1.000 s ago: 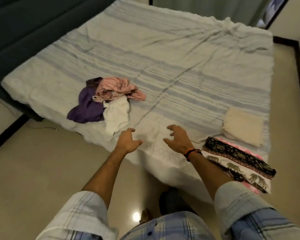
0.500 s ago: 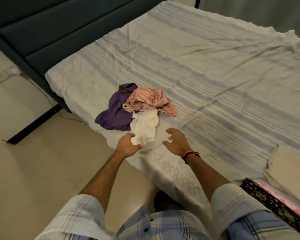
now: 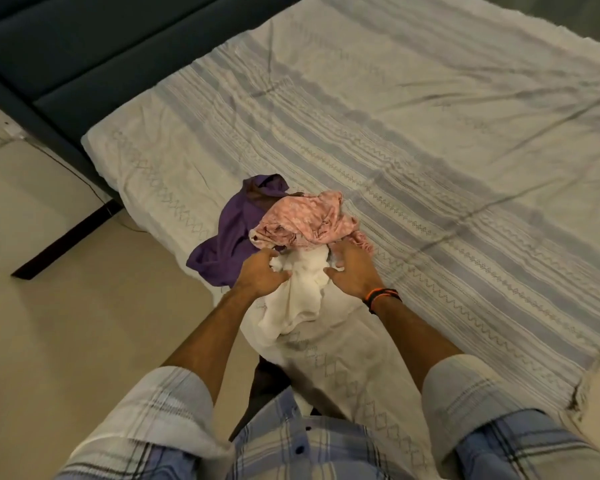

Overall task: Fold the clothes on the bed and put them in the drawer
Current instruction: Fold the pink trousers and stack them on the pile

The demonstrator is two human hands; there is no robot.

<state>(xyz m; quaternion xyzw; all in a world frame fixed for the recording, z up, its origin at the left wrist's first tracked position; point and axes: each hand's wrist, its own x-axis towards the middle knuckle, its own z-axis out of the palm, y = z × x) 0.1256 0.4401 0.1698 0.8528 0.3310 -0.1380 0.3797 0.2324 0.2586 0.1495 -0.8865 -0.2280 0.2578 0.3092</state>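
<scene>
At the near corner of the bed (image 3: 430, 140), both hands have just closed in from open air onto the pile, so picking up the next piece has begun. Left to right: purple garment (image 3: 226, 237), left hand (image 3: 260, 275) with fingers curling into the white garment (image 3: 298, 292), pink garment (image 3: 305, 223) behind, right hand (image 3: 354, 271) fingers spread on the cloth's edge. No drawer in view; nothing stowed that I can see.
</scene>
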